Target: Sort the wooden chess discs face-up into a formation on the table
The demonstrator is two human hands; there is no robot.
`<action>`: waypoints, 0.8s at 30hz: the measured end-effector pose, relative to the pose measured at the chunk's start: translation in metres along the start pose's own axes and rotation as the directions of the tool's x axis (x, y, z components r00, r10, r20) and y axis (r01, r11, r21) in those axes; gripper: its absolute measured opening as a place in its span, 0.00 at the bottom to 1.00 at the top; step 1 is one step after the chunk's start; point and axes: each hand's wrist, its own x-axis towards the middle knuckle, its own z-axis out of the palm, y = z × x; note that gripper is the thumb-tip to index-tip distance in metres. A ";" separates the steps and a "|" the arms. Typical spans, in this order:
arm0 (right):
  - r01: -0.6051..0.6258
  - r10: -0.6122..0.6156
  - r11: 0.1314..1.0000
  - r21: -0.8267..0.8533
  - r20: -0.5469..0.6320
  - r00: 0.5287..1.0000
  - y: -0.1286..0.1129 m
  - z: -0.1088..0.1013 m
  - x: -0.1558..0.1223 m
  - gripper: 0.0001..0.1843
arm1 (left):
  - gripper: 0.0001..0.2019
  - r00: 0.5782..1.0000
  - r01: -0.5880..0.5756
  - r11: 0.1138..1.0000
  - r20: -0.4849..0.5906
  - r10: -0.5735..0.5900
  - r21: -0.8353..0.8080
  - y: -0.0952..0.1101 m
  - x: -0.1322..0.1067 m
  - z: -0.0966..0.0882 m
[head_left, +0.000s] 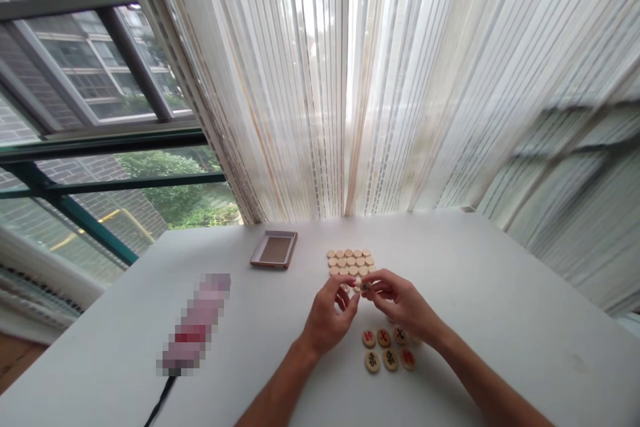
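Note:
My left hand [327, 317] and my right hand [400, 303] meet over a white table [500, 307], fingertips pinched together on a small round wooden game piece [361, 287] between them. Just beyond the fingers lies a flat group of several pale wooden discs [350, 261], blank side up. Nearer to me, under my right wrist, several discs with red and black characters [387, 347] lie face up in two short rows.
A shallow brown-rimmed tray or lid [275, 249] lies at the back left of the table. A blurred pink and red object [197, 320] with a black cable [161, 400] lies on the left. Striped sheer curtains [380, 80] hang behind; windows stand to the left.

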 end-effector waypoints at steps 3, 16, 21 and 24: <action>-0.028 0.025 0.998 0.051 0.054 0.998 -0.003 0.004 -0.001 0.12 | 0.10 1.000 -0.003 1.000 0.029 0.003 -0.004 0.001 0.000 0.001; 0.042 -0.047 0.991 -0.128 -0.035 0.998 -0.005 0.004 -0.001 0.07 | 0.12 0.973 0.226 0.932 0.023 -0.229 -0.283 -0.003 0.002 0.001; 0.074 -0.139 0.920 -0.384 -0.146 0.979 -0.007 -0.013 0.000 0.06 | 0.14 0.961 0.238 0.892 -0.042 -0.275 -0.383 -0.009 0.007 -0.002; 0.095 -0.179 0.894 -0.438 -0.153 0.972 -0.004 -0.018 0.000 0.07 | 0.14 0.960 0.226 0.877 -0.055 -0.274 -0.424 -0.011 0.009 -0.004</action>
